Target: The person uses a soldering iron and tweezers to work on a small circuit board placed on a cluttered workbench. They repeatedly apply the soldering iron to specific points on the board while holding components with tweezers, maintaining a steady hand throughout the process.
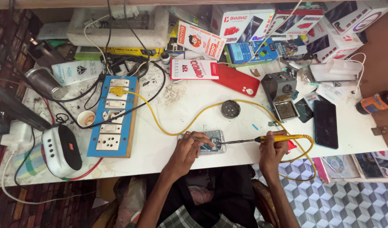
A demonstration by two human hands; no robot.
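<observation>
An opened phone (211, 141) with its back removed lies on the white table (168, 126) near the front edge. My left hand (189, 148) rests on its left side and pinches thin metal tweezers (202, 140) that point into the phone. My right hand (273, 147) grips a yellow-handled soldering iron (282, 138), held level, its metal tip (234, 142) reaching left to the phone's right edge. The iron's yellow cable (177, 126) loops across the table to a plug in the blue socket board (113, 116).
A red phone (236, 80) and a round metal tin (230, 109) lie behind the work spot. A black phone (326, 123) and a grey iron stand (280, 90) sit to the right. Boxes crowd the back edge. A white speaker (61, 150) stands at left.
</observation>
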